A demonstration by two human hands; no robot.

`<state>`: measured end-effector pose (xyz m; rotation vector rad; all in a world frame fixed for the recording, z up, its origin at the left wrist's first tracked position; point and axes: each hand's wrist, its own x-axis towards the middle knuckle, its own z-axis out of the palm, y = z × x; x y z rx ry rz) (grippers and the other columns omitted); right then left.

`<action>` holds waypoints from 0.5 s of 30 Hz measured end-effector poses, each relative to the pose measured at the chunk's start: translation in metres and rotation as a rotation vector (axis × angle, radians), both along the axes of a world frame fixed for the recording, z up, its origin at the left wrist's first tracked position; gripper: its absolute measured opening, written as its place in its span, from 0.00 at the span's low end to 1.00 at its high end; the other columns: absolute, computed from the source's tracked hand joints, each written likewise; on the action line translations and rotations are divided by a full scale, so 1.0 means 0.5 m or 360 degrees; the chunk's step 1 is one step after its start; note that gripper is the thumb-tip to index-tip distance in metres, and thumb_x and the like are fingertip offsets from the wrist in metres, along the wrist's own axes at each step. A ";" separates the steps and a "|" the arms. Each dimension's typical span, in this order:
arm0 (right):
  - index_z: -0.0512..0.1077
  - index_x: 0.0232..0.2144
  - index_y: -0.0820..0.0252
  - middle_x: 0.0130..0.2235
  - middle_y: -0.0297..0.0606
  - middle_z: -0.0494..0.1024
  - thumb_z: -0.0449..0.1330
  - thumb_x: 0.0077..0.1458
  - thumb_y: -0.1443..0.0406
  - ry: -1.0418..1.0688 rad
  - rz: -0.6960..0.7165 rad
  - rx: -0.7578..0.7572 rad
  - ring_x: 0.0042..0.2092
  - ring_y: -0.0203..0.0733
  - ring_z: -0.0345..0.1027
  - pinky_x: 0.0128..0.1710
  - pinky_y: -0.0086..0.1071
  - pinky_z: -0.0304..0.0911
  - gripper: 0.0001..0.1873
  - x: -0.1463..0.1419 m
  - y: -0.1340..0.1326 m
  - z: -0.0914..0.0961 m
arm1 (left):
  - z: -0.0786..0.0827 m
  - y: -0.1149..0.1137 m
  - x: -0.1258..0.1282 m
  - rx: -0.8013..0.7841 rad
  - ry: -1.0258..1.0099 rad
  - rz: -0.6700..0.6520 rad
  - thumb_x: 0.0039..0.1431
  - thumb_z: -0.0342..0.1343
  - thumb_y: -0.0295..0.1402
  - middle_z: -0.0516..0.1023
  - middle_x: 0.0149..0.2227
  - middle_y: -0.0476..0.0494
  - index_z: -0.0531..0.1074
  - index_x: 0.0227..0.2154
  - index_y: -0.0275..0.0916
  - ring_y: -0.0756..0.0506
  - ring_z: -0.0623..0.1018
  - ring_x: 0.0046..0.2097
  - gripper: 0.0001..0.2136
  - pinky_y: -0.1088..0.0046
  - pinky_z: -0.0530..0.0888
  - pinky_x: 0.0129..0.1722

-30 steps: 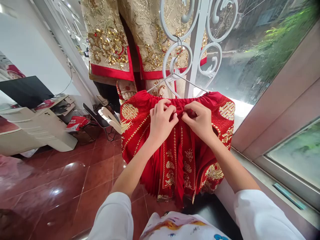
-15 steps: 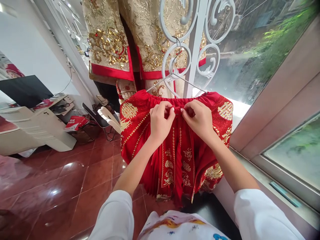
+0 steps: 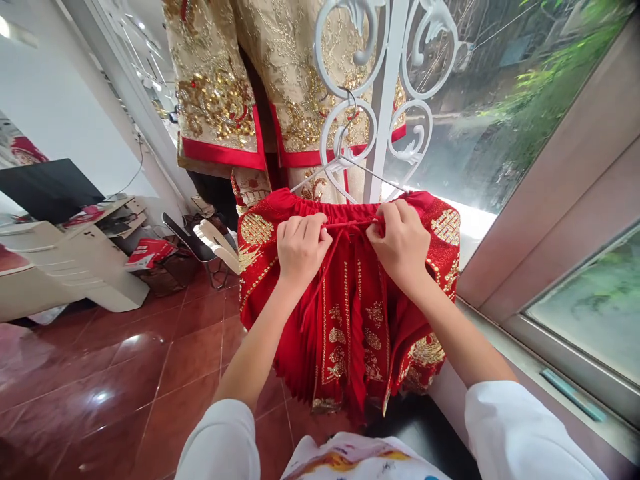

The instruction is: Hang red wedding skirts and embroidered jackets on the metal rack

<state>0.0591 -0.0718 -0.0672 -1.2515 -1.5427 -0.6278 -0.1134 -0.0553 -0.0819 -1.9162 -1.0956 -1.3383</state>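
A red skirt (image 3: 350, 320) with gold embroidery hangs by its gathered waistband from a thin wire hanger (image 3: 367, 170). Across the front of the waistband a red drawstring (image 3: 347, 225) is stretched between my hands. My left hand (image 3: 303, 250) is closed on the string's left side, its loose end trailing down over the pleats. On the other side my right hand (image 3: 403, 240) pinches the string, knuckles up, close against the waistband. A crossing or knot seems to lie in the string's middle; its exact form is too small to tell.
The hanger hooks on a white scrolled metal frame (image 3: 385, 87). Behind it hang beige garments (image 3: 295, 87) with gold sequins and red hems. A window (image 3: 500, 120) and sill stand at right; a desk (image 3: 75, 260), monitor (image 3: 50, 190) and chair (image 3: 187, 240) at left.
My hands have moved apart from close together at the waistband's middle, left hand further left, right slightly right. The string is now drawn straight between them. The view has shifted slightly.
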 end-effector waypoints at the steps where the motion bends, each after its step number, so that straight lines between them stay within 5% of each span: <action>1: 0.63 0.27 0.59 0.32 0.40 0.68 0.52 0.47 0.73 -0.0006 -0.0012 0.0016 0.34 0.40 0.57 0.25 0.33 0.45 0.05 0.003 -0.002 0.001 | 0.000 0.000 -0.002 0.0022 0.0059 0.0027 0.56 0.50 0.26 0.77 0.33 0.44 0.71 0.38 0.40 0.43 0.72 0.37 0.09 0.65 0.64 0.40; 7: 0.64 0.32 0.59 0.29 0.34 0.67 0.50 0.45 0.74 0.0226 0.0457 -0.0068 0.29 0.35 0.59 0.28 0.31 0.56 0.10 0.013 0.000 -0.001 | 0.008 -0.012 0.003 -0.0083 -0.0124 -0.0153 0.54 0.50 0.24 0.75 0.31 0.46 0.69 0.40 0.39 0.45 0.71 0.36 0.11 0.68 0.67 0.39; 12: 0.65 0.30 0.58 0.35 0.38 0.71 0.49 0.48 0.75 0.0048 0.0242 -0.0008 0.34 0.38 0.62 0.29 0.32 0.55 0.10 0.015 -0.005 0.005 | 0.017 -0.010 0.009 -0.0099 -0.0055 -0.0076 0.52 0.51 0.24 0.74 0.31 0.47 0.69 0.39 0.40 0.44 0.71 0.37 0.11 0.67 0.66 0.41; 15: 0.63 0.30 0.58 0.29 0.35 0.69 0.49 0.45 0.75 0.0262 0.0454 -0.0046 0.29 0.35 0.60 0.27 0.30 0.55 0.10 0.015 -0.004 0.012 | 0.018 -0.011 0.012 -0.0107 -0.0078 -0.0108 0.53 0.50 0.23 0.74 0.32 0.47 0.69 0.39 0.40 0.44 0.71 0.37 0.11 0.67 0.66 0.40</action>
